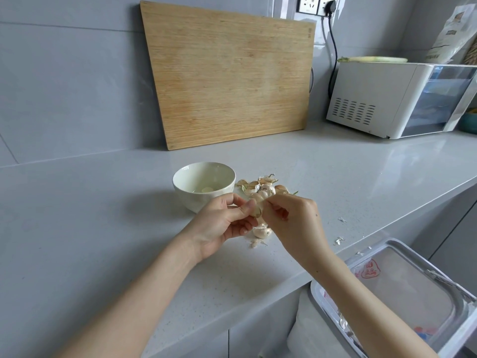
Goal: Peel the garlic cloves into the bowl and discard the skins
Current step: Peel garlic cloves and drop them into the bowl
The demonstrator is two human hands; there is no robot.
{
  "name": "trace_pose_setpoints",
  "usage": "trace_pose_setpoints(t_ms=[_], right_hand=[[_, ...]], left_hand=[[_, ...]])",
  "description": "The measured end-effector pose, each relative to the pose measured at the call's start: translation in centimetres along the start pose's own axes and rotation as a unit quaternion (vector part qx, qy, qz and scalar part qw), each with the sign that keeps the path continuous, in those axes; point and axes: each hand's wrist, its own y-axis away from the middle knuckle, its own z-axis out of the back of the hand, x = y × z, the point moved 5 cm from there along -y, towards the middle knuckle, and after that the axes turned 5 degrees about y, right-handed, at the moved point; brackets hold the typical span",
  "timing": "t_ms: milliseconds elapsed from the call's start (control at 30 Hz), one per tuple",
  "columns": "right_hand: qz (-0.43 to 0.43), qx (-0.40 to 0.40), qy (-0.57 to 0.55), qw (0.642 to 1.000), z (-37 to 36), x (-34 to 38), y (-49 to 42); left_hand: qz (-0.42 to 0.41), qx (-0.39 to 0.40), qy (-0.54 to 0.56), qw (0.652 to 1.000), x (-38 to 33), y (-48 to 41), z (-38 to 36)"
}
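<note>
A white bowl (204, 184) stands on the grey counter with one peeled clove (207, 189) at its bottom. Right of it lies a heap of unpeeled garlic cloves (263, 188) and loose skins. In front of the bowl my left hand (224, 223) pinches a garlic clove (256, 209) between thumb and fingers. My right hand (291, 218) meets it from the right and pinches the skin at the clove's top. Under my hands another clove (261, 231) and bits of skin (254, 244) lie on the counter.
A wooden cutting board (232, 78) leans against the wall behind the bowl. A white microwave (397, 99) stands at the back right. An open bin (402, 293) with a plastic liner sits below the counter edge at the right. Skin flakes (339, 240) lie near that edge.
</note>
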Motion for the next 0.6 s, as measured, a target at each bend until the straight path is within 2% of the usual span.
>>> trace_pose_setpoints(t_ms=[167, 300, 467, 600], right_hand=[[-0.029, 0.012, 0.021, 0.999, 0.7, -1.1, -0.5], [-0.070, 0.077, 0.045, 0.993, 0.4, -2.0, -0.3], [-0.091, 0.081, -0.002, 0.993, 0.3, -2.1, 0.2], [-0.097, 0.103, -0.071, 0.987, 0.3, -1.0, 0.3]], left_hand=[[0.037, 0.031, 0.011, 0.999, 0.1, 0.1, -0.1], [0.017, 0.022, 0.046, 0.999, -0.3, 0.0, 0.1], [-0.004, -0.023, 0.120, 0.993, -0.6, -0.1, 0.7], [-0.010, -0.034, 0.119, 0.992, -0.6, -0.1, 0.7]])
